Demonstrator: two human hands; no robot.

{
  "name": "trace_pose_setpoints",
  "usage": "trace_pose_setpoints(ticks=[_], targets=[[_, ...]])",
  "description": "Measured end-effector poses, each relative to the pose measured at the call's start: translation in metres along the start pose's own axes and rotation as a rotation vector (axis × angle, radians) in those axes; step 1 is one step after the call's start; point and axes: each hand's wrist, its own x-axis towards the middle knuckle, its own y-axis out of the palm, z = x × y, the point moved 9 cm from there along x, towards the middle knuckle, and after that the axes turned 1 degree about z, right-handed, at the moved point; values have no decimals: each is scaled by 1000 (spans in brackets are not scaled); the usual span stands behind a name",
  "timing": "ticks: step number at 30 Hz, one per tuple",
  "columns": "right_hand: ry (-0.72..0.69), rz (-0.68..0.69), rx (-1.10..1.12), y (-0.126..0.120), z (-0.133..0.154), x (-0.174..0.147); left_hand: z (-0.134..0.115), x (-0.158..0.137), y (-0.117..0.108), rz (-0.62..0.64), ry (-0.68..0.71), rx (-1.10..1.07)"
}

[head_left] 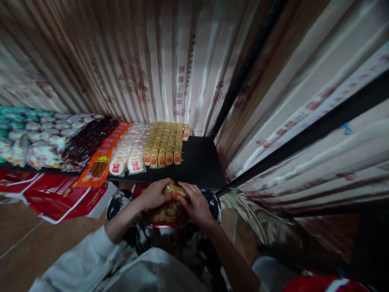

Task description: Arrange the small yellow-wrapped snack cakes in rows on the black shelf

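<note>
My left hand point(155, 195) and my right hand point(197, 204) come together over my lap, fingers closed around a small yellow wrapped snack packet point(175, 190) with a red mark. Beneath them a red-edged bag point(170, 225) rests on my lap, with similar yellowish packets point(167, 213) inside, partly hidden by my hands. Just beyond my hands, rows of yellow snack packets point(164, 142) with red and white labels stand on a black shelf point(200, 162). One yellow packet point(186, 133) sits at the back right end of those rows.
Left of the rows are white round packets point(127, 156), an orange snack bag point(103, 154), dark wrapped sticks point(89, 140), and white and green packets point(36, 136). A red bag point(63, 194) hangs below the shelf. Pale curtains point(182, 61) and black poles point(246, 73) enclose the space.
</note>
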Motion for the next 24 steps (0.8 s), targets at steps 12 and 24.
trace_pose_setpoints(ticks=[12, 24], targets=[[361, -100, 653, -13, -63, 29, -55, 72, -9, -19, 117, 135], [418, -237, 551, -27, -117, 48, -44, 120, 16, -112, 51, 63]])
